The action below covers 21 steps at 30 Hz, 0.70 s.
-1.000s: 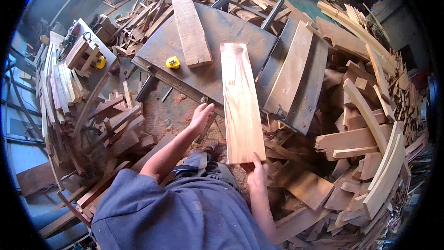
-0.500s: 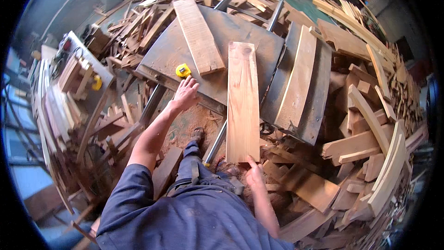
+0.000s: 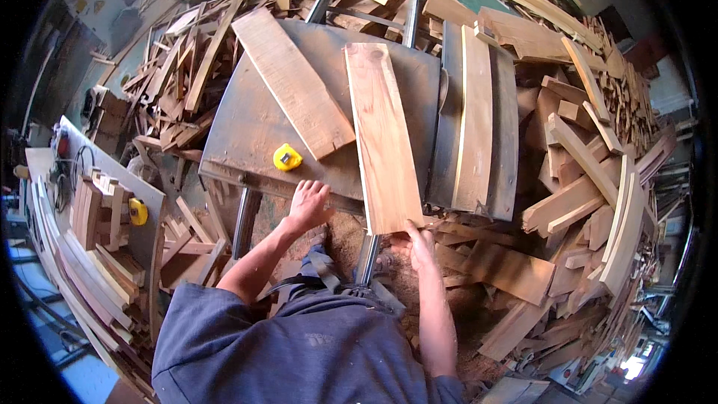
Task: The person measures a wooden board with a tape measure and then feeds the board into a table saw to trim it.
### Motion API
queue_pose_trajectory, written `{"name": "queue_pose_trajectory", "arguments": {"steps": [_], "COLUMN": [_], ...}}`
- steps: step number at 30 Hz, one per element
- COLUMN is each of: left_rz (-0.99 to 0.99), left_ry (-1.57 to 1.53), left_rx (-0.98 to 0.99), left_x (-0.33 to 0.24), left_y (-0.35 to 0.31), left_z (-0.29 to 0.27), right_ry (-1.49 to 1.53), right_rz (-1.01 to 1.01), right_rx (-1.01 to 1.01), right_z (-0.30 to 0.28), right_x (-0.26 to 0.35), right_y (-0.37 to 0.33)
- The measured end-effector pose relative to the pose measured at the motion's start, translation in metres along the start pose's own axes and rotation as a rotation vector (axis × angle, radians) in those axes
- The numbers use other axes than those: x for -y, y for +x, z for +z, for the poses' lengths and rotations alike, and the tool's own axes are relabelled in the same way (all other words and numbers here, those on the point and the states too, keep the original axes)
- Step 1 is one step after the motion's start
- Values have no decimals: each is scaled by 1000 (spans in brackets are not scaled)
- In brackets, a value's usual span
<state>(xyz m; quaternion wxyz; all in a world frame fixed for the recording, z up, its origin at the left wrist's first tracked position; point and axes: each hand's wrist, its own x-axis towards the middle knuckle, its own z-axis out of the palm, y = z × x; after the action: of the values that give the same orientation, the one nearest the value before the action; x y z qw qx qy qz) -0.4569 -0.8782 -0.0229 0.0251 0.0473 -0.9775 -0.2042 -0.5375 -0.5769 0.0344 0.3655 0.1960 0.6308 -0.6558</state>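
A long pale wooden board (image 3: pixel 385 142) with a knot at its far end lies over the metal machine table (image 3: pixel 239 116), its near end jutting past the front edge. My right hand (image 3: pixel 417 245) grips that near end at its right corner, with the thumb on top. Fingers loosely stretched, my left hand (image 3: pixel 310 203) is empty at the table's front edge. Just beyond it sits a yellow tape measure (image 3: pixel 286 156). A second wooden board (image 3: pixel 292 82) lies slantwise on the table, left of the gripped one.
Right of the table, a curved plank (image 3: pixel 473 120) rests on a narrower metal side table (image 3: pixel 502 135). Offcuts (image 3: pixel 516 273) are heaped at the right, and scrap strips (image 3: pixel 176 78) pile up at the far left. A metal rail (image 3: pixel 366 258) runs toward my legs.
The view has turned slightly. My right hand has pushed the gripped board farther onto the table. My left hand has drawn a little away from the tape measure.
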Motion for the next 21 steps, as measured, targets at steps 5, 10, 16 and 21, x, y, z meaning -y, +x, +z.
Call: {"name": "queue_pose_trajectory", "arguments": {"steps": [5,10,16,21], "left_rz": [-36,-380,-410,-701], "left_ry": [-230,163,5,-1174], "left_rx": [-133,-269,-61,-60], "left_x": [18,44,65,7], "left_y": [-20,0,-4,-23], "left_z": [8,-30,-21,-55], "right_ry": [-458,-282,-490,-810], "right_rz": [-54,-39,-250,-539], "right_rx": [-75,-96,113,250], "right_z": [-20,-24,18,87], "right_x": [8,-13,-6,37], "right_y": [-19,-47,-39,-60]}}
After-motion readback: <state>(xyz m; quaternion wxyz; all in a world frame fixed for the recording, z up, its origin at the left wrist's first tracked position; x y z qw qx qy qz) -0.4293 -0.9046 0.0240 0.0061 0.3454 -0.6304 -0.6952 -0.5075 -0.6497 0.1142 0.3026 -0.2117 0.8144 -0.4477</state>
